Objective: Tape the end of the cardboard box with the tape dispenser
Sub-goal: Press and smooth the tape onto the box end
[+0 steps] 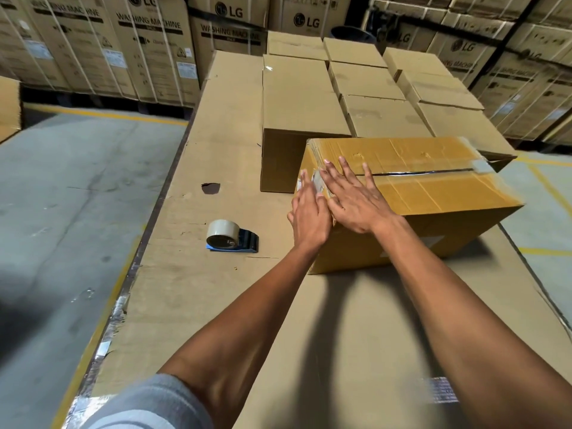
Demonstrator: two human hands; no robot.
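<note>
A yellowish cardboard box point(433, 193) lies on the cardboard-covered table point(235, 305), its top flaps meeting in a dark seam with tape showing at both ends. My left hand point(308, 218) is flat against the box's near left end, fingers spread, over a strip of clear tape. My right hand point(353, 199) lies flat on the top at the same corner, fingers apart, holding nothing. The tape dispenser point(230, 236), blue with a roll of brownish tape, rests on the table to the left of the box, apart from both hands.
Several closed brown boxes point(365, 85) stand in rows behind the yellowish box. Stacked washing-machine cartons point(148, 48) line the back wall. The table's left edge point(145, 243) drops to a grey concrete floor point(68, 196) with yellow lines. A small dark hole point(211, 187) marks the tabletop.
</note>
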